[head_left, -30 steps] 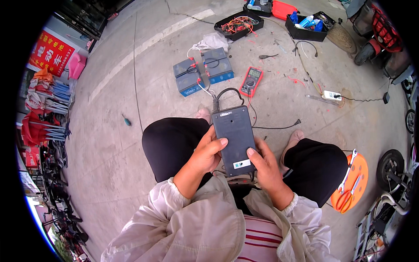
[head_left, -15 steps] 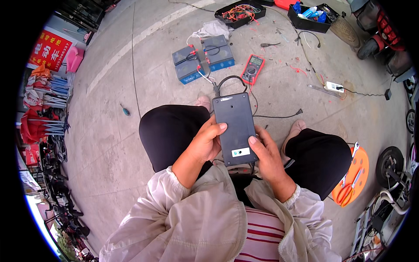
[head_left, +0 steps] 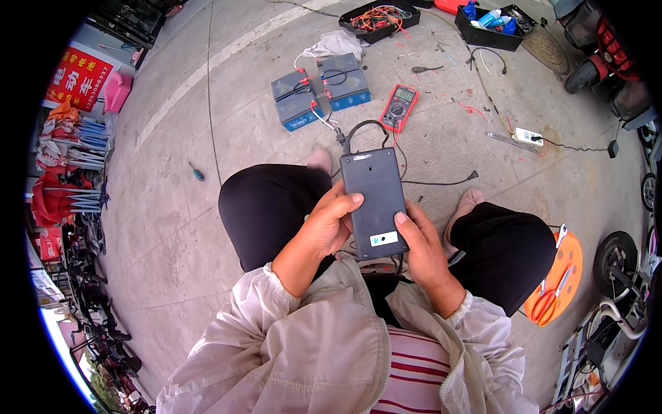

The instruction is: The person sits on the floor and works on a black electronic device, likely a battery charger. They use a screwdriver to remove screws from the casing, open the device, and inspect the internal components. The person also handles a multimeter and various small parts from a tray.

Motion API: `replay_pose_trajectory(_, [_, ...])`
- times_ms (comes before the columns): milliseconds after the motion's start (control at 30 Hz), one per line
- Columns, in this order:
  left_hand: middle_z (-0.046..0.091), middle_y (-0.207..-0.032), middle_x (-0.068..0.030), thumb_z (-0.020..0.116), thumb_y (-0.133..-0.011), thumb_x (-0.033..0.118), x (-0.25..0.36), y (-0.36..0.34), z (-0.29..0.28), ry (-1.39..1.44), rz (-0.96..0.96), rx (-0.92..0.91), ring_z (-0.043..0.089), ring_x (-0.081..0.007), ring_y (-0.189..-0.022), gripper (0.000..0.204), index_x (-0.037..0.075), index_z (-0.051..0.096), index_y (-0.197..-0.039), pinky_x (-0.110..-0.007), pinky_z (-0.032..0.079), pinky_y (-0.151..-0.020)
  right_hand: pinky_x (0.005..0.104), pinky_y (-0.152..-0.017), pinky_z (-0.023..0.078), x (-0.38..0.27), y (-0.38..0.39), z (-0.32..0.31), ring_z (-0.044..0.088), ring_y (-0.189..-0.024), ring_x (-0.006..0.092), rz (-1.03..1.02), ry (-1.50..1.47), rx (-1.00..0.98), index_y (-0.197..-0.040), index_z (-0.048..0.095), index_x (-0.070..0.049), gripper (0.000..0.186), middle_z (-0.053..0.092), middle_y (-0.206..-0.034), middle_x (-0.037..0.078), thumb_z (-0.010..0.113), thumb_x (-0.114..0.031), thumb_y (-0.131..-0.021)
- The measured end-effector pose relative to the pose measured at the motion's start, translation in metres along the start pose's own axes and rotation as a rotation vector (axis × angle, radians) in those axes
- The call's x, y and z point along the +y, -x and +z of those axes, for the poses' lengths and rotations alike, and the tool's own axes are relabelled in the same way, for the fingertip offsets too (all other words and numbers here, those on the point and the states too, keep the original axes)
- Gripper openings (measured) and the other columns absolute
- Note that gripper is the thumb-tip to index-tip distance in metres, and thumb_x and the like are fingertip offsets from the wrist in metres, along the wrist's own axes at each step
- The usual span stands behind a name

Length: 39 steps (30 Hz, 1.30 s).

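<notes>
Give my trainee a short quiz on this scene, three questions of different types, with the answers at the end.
1. True or false: the left hand and right hand both hold the black box.
2. Choose: the multimeter has an edge coloured (a) green, (b) red, (c) yellow.
3. Fill in: ___ blue-sided batteries stand side by side.

Key: 1 true; 2 b; 3 two.

The box (head_left: 376, 200) is charcoal, its label (head_left: 376, 241) white. The multimeter (head_left: 398, 110) is red and dark grey; the batteries (head_left: 293, 109) are dark grey on top and blue along the side. The jacket (head_left: 296, 338) is pale beige, the trousers (head_left: 272, 207) black, the shirt (head_left: 414, 366) pale pink (striped in deep red). The disc (head_left: 571, 254) is bright orange, the scissors' handles (head_left: 545, 302) a redder orange, the screwdriver (head_left: 198, 175) teal, the floor (head_left: 165, 255) grey.
</notes>
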<state>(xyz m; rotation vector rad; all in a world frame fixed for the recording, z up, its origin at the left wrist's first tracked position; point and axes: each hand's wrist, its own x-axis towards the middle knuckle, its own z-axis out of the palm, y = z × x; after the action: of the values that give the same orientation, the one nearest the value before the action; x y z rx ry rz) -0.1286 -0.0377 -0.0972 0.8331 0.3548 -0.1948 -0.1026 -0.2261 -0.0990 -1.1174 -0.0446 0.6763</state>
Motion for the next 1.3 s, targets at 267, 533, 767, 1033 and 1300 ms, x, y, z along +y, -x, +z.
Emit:
replay_pose_trajectory(267, [0.064,-0.116,-0.0134,0.076,-0.091,0.02,-0.003,0.002,0.011,-0.141,0.058,0.144,0.066,-0.02,-0.103,0.054,-0.002,0.048,-0.132,-0.035,0.055,-0.089,0.0315,-0.104,0.045,0.016,0.003,0.001,0.056,-0.124,0.0194,0.011,0.066,-0.027,-0.148,0.035,0.007,0.054,0.057,-0.135,0.018,0.056,-0.015,-0.103])
replay_pose_trajectory(533, [0.064,-0.117,-0.0135,0.075,-0.091,0.017,-0.005,0.007,0.01,-0.202,0.045,0.118,0.065,-0.0195,-0.105,0.052,-0.002,0.049,-0.13,-0.035,0.055,-0.09,0.0328,-0.104,0.045,0.01,-0.006,0.003,0.057,-0.12,0.0199,-0.133,0.089,0.014,-0.147,0.035,0.008,0.057,0.055,-0.136,0.018,0.057,-0.023,-0.104])
replay_pose_trajectory(767, [0.063,-0.117,-0.013,0.076,-0.09,0.017,-0.012,0.008,0.007,-0.208,-0.013,0.061,0.064,-0.0193,-0.105,0.051,-0.003,0.05,-0.128,-0.034,0.053,-0.091,0.0319,-0.103,0.045,0.008,-0.012,-0.003,0.057,-0.116,0.0175,-0.146,0.127,0.037,-0.143,0.042,0.009,0.054,0.059,-0.131,0.015,0.058,-0.025,-0.105])
replay_pose_trajectory(1033, [0.064,-0.116,-0.013,0.078,-0.088,0.02,-0.017,0.005,0.006,-0.359,0.054,0.083,0.064,-0.0189,-0.105,0.053,-0.003,0.049,-0.126,-0.033,0.054,-0.089,0.0315,-0.099,0.046,0.006,-0.011,-0.007,0.056,-0.116,0.0165,-0.098,0.104,0.034,-0.141,0.045,0.008,0.049,0.058,-0.129,0.013,0.058,-0.02,-0.104])
replay_pose_trajectory(1300, [0.065,-0.115,-0.0157,0.089,-0.072,0.028,-0.01,0.014,0.014,-1.216,0.399,0.282,0.067,-0.0311,-0.105,0.072,0.003,0.051,-0.128,-0.039,0.052,-0.089,0.0373,-0.103,0.043,-0.01,-0.008,-0.014,0.054,-0.118,0.0273,-0.581,0.719,0.365,-0.141,0.052,-0.002,0.05,0.052,-0.129,0.017,0.066,-0.012,-0.094])
